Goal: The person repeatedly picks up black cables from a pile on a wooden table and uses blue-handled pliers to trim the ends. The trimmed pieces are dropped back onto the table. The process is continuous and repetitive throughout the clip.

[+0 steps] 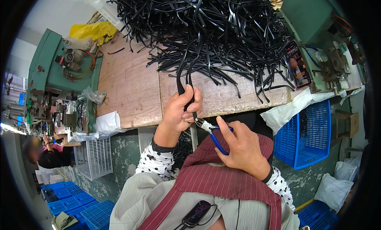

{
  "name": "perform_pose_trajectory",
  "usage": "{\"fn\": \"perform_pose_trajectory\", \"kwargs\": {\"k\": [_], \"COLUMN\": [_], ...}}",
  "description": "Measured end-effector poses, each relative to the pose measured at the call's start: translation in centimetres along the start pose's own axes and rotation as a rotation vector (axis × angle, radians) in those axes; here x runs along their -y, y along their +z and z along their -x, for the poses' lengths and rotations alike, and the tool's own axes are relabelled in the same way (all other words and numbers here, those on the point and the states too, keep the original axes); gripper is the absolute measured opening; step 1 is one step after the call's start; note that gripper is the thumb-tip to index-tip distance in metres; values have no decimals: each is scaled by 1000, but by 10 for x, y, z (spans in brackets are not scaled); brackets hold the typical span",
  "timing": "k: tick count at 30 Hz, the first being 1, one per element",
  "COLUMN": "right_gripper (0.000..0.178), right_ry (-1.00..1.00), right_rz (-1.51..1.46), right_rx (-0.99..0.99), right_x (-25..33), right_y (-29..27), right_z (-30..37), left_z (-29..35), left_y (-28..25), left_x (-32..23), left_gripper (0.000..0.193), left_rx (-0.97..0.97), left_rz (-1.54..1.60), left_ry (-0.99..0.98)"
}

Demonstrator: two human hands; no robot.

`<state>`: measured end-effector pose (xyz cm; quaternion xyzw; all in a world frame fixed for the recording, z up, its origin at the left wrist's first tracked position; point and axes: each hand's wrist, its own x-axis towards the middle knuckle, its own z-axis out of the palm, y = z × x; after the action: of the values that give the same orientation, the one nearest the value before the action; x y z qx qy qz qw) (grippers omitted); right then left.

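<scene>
My left hand [174, 112] is closed around a joined pair of black eyeglass temples [180, 82], with their long arms pointing up and away over the table edge. In my right hand [245, 150] is a pair of cutting pliers [218, 142] with blue handles. Their metal jaws are at the lower end of the temples, just below my left fingers; whether the blades touch the plastic is too small to tell. Beyond my hands a large tangled heap of black temples [222, 39] covers the far part of the wooden table [129, 83].
Green machines [49, 65] with gauges and hoses flank the table on the left and the right [317, 19]. A blue crate [285, 144] stands below at right, a white crate [93, 158] below at left. Further left sits another person [51, 156].
</scene>
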<state>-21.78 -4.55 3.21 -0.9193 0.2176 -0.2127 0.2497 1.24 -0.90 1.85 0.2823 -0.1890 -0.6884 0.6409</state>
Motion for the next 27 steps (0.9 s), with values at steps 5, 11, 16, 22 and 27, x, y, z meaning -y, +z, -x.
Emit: {"fn": "perform_pose_trajectory", "kwargs": {"k": [5,11,16,22,27], "right_gripper": [83,86,86,80,78], "right_ry": [39,109,147,210,262], "right_rz": [-61,-249,-410,-443,-483], "right_rx": [-11,21,86,141,149], "right_x": [-3,0,-1,-4,-2], "right_y": [5,12,11,17,17], "right_z": [-1,3,2,7,7], "left_z": [2,6,6,14,14], "left_y": [3,16,15,21,24], "left_x": [20,50,62,58,48], "left_gripper": [37,35,36,33,32], "left_rx": [-151,-344,-369,-501,-569], "left_rz": [-3,-295,-682,-460,-247], "left_ry": [402,957,1205,960,687]}}
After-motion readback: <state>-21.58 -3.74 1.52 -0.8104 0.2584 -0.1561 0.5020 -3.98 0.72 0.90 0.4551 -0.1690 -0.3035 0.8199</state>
